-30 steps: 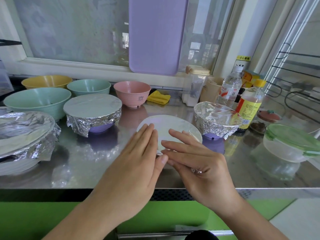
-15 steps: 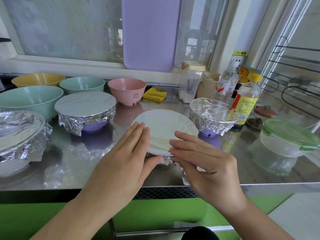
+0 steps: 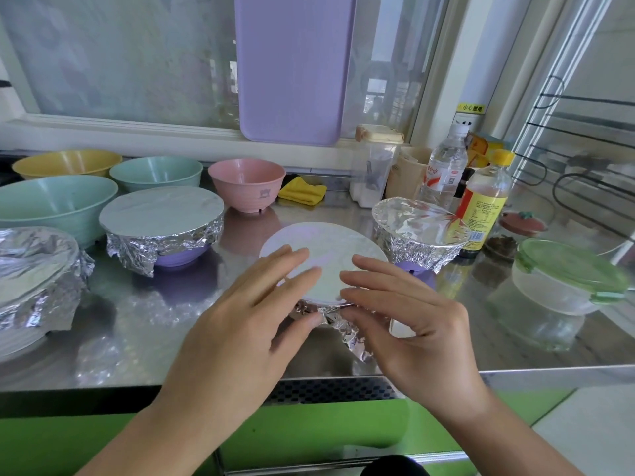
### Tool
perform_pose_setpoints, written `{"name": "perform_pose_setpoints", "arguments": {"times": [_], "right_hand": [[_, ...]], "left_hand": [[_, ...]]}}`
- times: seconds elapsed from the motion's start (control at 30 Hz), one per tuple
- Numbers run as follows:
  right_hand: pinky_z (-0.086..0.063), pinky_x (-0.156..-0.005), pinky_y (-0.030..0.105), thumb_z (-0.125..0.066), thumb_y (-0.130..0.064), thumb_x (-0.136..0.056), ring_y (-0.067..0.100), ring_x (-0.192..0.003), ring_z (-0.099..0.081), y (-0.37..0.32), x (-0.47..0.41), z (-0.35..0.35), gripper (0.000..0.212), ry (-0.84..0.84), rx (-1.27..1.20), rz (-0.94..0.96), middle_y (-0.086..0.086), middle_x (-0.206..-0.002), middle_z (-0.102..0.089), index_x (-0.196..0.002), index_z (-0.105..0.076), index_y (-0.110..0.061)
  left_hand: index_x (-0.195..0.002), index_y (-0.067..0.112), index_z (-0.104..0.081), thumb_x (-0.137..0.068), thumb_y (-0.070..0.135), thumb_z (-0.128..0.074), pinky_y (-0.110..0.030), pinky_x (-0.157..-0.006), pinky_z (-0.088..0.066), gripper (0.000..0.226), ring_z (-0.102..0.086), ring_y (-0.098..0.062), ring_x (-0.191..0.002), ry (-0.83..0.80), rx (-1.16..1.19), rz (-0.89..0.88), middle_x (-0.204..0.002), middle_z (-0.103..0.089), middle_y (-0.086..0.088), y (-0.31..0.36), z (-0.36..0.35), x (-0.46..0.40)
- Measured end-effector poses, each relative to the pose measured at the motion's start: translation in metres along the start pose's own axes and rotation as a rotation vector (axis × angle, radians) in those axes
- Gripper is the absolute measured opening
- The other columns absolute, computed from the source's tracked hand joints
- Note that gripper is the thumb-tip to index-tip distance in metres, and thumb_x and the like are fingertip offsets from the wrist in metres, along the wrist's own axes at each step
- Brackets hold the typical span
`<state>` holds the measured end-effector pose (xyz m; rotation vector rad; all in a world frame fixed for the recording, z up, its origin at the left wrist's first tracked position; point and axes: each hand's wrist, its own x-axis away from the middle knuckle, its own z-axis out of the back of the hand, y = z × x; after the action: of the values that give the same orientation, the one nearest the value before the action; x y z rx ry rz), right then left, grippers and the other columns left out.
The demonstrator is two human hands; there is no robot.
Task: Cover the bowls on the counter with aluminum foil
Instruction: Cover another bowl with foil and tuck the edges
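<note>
While the foil-covered bowl (image 3: 323, 259) sits at the near centre of the counter (image 3: 144, 338), directly ahead of and between both hands, the left hand (image 3: 247, 324) and right hand (image 3: 409, 324) (equally near, fingers relaxed, grasping nothing) flank its crimped near edge.

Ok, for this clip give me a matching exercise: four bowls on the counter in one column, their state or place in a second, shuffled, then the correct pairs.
Things
1. pink bowl
2. yellow bowl
3. purple bowl
4. bowl under the hands

States or places
A. foil top pressed by the left hand and right hand, at the counter's front edge
B. uncovered, farthest left in the back row
C. foil-covered, crimped skirt, base showing, no hand on it
D. uncovered, next to the yellow cloth

Pairs: 1-D, 2-B, 3-C, 4-A
</note>
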<state>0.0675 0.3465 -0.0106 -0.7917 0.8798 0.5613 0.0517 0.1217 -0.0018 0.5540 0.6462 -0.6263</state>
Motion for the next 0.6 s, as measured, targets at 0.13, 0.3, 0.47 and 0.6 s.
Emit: {"name": "perform_pose_setpoints", "arguments": {"times": [0.13, 0.3, 0.47, 0.6], "right_hand": [[-0.056, -0.102, 0.034, -0.087, -0.001, -0.084, 0.014, -0.126, -0.068, -0.003, 0.001, -0.009, 0.018, 0.015, 0.026, -0.010, 0.001, -0.115, -0.078, -0.101, -0.083, -0.003], [-0.055, -0.104, 0.030, -0.088, 0.002, -0.081, 0.012, -0.127, -0.067, 0.000, -0.001, -0.004, 0.023, 0.009, 0.060, 0.012, 0.001, -0.119, -0.077, -0.103, -0.081, -0.002], [-0.057, -0.101, 0.034, -0.084, 0.008, -0.083, 0.014, -0.126, -0.068, 0.005, 0.000, -0.003, 0.014, 0.006, 0.039, 0.024, 0.003, -0.115, -0.077, -0.093, -0.081, -0.001], [-0.057, -0.102, 0.035, -0.084, 0.008, -0.084, 0.017, -0.126, -0.069, 0.006, -0.001, -0.003, 0.013, 0.003, 0.036, 0.042, 0.003, -0.113, -0.078, -0.093, -0.082, -0.002]], "left_hand": [[-0.106, 0.022, -0.077, -0.087, 0.032, -0.081, -0.024, -0.087, -0.053, 0.021, -0.066, -0.008, -0.117, 0.049, 0.023, -0.011, -0.136, -0.064, 0.014, 0.006, -0.008, -0.002], [-0.097, 0.020, -0.078, -0.094, 0.022, -0.081, -0.026, -0.086, -0.054, 0.005, -0.069, -0.012, -0.112, 0.134, 0.031, -0.022, -0.125, -0.069, 0.010, 0.004, -0.011, -0.002], [-0.097, 0.020, -0.078, -0.095, 0.024, -0.074, -0.031, -0.084, -0.055, 0.006, -0.070, -0.011, -0.108, 0.154, 0.062, -0.040, -0.122, -0.070, 0.011, 0.001, -0.011, -0.002], [-0.095, 0.020, -0.078, -0.095, 0.025, -0.072, -0.030, -0.085, -0.054, 0.007, -0.069, -0.010, -0.108, 0.140, 0.068, -0.026, -0.119, -0.069, 0.013, -0.001, -0.010, -0.006]]}}
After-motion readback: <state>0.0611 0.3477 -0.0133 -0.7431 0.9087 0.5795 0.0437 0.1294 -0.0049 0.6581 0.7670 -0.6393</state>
